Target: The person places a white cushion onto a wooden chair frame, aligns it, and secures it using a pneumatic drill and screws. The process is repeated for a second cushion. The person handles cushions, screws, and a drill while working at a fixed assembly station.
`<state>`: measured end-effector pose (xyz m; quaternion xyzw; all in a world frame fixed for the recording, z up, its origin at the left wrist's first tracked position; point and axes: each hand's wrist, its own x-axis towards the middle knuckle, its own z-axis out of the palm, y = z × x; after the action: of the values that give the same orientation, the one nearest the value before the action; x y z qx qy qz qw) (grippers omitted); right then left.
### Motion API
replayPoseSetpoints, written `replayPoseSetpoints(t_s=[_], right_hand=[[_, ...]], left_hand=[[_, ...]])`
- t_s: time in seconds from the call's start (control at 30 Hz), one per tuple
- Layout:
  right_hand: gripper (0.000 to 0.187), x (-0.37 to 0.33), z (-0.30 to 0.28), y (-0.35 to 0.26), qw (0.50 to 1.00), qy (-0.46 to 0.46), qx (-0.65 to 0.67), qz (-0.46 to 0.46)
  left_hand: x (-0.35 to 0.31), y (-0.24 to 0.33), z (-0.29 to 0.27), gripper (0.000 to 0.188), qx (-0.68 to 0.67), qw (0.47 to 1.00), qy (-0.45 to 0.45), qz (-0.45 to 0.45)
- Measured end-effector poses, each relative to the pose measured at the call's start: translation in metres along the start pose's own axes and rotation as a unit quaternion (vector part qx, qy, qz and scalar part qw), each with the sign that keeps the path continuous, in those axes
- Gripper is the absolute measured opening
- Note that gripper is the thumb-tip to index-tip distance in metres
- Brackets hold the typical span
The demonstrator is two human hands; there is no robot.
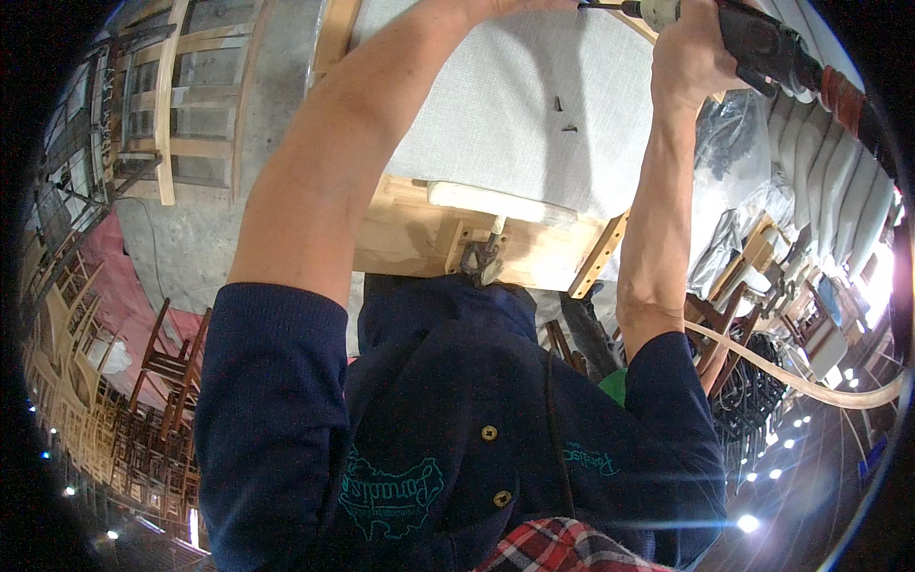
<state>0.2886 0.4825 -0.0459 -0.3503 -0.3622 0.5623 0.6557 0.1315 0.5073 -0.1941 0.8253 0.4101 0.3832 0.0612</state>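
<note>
My right hand is wrapped round a black power screwdriver at the upper right. Its thin dark bit points left, toward my left hand. The top edge of the picture cuts that hand off, and its fingers are hidden. Below both hands lies a panel covered in pale grey woven fabric. Two dark screws lie loose on the cloth, one upper screw and one lower screw. What the bit touches, if anything, cannot be made out.
A wooden board with a pale bar and a metal clamp edges the work near my waist. At right are a clear plastic bag and a row of grey curved panels. Wooden frames stand at left.
</note>
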Motion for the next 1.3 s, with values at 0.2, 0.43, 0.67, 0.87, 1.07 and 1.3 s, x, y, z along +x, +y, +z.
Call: replayPoseSetpoints(t_s=[0.2,0.43,0.67,0.87,1.07,1.3], right_hand=[[0.012,0.002,-0.01,0.011,0.932,-0.088,-0.288,-0.203],[0.013,0.004,-0.012,0.019,0.923,-0.088,-0.287,-0.24],[0.01,0.008,-0.016,0.018,0.921,-0.115,-0.29,-0.231],[0.008,-0.003,-0.007,0.017,0.937,-0.082,-0.283,-0.191],[0.01,0.005,-0.015,0.021,0.929,-0.092,-0.278,-0.226],[0.012,-0.001,-0.009,0.017,0.944,-0.087,-0.254,-0.191]], left_hand=[[0.002,0.0,0.001,0.037,0.019,1.0,0.015,0.012],[0.001,-0.001,0.002,0.035,0.017,1.0,0.0,0.001],[-0.002,-0.011,0.013,0.032,0.044,0.999,0.008,0.006],[0.0,-0.007,0.01,0.032,0.021,1.0,0.003,0.007],[0.001,0.0,0.001,0.033,0.019,1.0,-0.008,-0.002],[0.0,-0.001,0.004,0.034,0.026,1.0,-0.007,-0.007]])
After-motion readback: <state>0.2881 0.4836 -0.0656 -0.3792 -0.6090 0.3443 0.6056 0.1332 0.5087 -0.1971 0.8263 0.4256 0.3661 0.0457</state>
